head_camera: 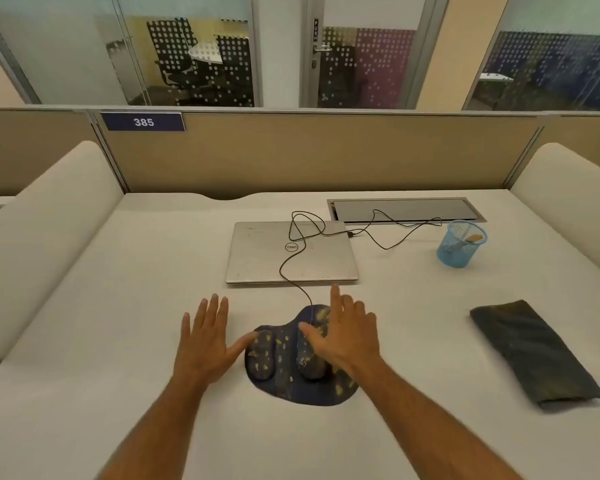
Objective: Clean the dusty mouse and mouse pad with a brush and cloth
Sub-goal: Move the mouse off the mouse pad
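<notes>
While both hands hover with fingers spread and hold nothing, the left hand (207,342) sits just left of the dusty mouse pad (300,382) and the right hand (347,336) is over the mouse (307,358) on it. Well to the right on the tabletop (118,306) lies a dark folded cloth (534,355); a closed laptop (288,252) sits behind the pad.

Under the right hand's fingers (340,306) the mouse pad (291,386) looks like matt dark fabric flecked with yellowish dust, as does the mouse (309,362). Beyond the fingertips lies a brushed-metal laptop (257,254) (dull, faintly scuffed). Well right of them, the cloth (534,351) looks coarse and dark; the blue cup (459,244) is wire mesh.
</notes>
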Action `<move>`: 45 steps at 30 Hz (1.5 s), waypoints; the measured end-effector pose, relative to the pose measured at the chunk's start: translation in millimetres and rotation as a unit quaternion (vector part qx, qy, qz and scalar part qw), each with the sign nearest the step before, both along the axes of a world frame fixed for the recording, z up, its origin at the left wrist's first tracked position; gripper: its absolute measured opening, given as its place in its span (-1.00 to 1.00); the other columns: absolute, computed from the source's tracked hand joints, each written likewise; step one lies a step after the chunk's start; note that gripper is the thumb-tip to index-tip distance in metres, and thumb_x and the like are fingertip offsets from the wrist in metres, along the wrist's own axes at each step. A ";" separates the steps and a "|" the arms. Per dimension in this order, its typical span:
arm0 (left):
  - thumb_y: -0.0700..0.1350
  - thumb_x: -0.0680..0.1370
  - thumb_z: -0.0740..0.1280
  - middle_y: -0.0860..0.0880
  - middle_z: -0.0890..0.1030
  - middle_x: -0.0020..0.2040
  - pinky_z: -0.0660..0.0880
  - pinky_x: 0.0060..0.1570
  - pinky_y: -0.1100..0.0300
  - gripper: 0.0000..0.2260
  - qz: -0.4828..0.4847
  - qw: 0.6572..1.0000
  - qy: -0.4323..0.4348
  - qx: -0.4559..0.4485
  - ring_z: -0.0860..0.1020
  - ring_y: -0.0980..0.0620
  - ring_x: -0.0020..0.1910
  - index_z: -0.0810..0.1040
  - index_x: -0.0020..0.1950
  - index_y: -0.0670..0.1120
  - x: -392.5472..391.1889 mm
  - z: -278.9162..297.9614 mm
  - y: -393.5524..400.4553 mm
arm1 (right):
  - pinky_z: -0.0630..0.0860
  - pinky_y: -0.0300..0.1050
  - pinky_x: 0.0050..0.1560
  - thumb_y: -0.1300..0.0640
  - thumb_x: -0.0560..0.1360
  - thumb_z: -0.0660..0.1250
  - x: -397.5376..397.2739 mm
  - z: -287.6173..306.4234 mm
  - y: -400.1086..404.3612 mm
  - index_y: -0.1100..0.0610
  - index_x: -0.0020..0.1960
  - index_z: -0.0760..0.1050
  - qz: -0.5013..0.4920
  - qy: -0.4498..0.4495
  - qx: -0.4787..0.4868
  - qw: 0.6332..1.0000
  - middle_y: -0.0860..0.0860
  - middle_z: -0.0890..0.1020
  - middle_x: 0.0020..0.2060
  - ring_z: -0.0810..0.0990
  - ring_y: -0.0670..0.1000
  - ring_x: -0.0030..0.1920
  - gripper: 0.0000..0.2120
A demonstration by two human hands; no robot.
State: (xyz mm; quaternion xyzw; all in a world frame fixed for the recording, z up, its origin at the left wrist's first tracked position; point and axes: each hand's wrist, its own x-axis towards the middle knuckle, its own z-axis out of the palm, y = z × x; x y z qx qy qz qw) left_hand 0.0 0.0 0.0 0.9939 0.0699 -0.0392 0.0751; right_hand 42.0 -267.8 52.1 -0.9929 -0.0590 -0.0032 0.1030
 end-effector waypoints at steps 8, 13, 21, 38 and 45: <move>0.58 0.33 -0.34 -0.03 -0.15 0.63 -0.18 0.54 -0.15 0.03 0.048 0.999 -0.001 -0.016 -0.19 -0.03 0.60 -0.15 0.63 -0.05 -16.2 -10.8 41.5 | 0.36 0.12 0.34 -0.46 0.36 0.14 -20.1 -17.7 35.0 0.14 0.55 -0.26 -0.015 0.111 0.019 0.994 0.18 0.16 0.52 0.28 0.20 0.45 0.07; 0.58 0.32 -0.37 -0.03 -0.15 0.64 -0.18 0.55 -0.14 0.04 0.066 0.998 0.021 -0.015 -0.19 -0.02 0.60 -0.17 0.62 -0.04 -23.7 -17.3 57.1 | 0.40 0.06 0.33 -0.30 0.40 0.24 -20.0 -21.5 38.4 0.18 0.54 -0.31 -0.028 0.134 0.032 0.990 0.17 0.15 0.53 0.32 0.20 0.42 0.04; 0.51 0.42 -0.34 -0.01 -0.17 0.63 -0.25 0.53 -0.09 -0.09 0.061 0.998 0.002 -0.014 -0.21 0.00 0.60 -0.18 0.62 -0.03 -27.7 -22.0 58.1 | 0.55 0.02 0.15 -0.28 0.37 0.30 -10.7 -13.2 53.7 0.17 0.54 -0.34 -0.046 0.102 0.041 0.993 0.15 0.41 0.38 0.51 0.15 0.24 0.10; 0.22 0.51 -0.42 -0.02 -0.28 0.61 -0.30 0.52 -0.16 -0.33 0.039 0.999 0.019 0.004 -0.30 0.00 0.58 -0.29 0.59 0.00 -26.2 -18.8 59.9 | 0.53 -0.02 0.01 -0.32 0.35 0.32 -13.7 -16.7 200.5 0.22 0.52 -0.35 0.035 0.136 0.044 0.989 0.18 0.40 0.28 0.50 0.15 0.19 0.15; 0.14 0.66 -0.24 -0.01 -0.30 0.60 -0.31 0.52 -0.16 -0.47 0.041 0.999 0.024 -0.001 -0.33 0.01 0.57 -0.32 0.58 0.00 -25.2 -21.4 62.2 | 0.52 -0.01 0.05 -0.33 0.36 0.29 -10.8 -24.0 207.7 0.23 0.52 -0.37 0.038 0.144 0.042 0.988 0.18 0.41 0.28 0.50 0.15 0.20 0.15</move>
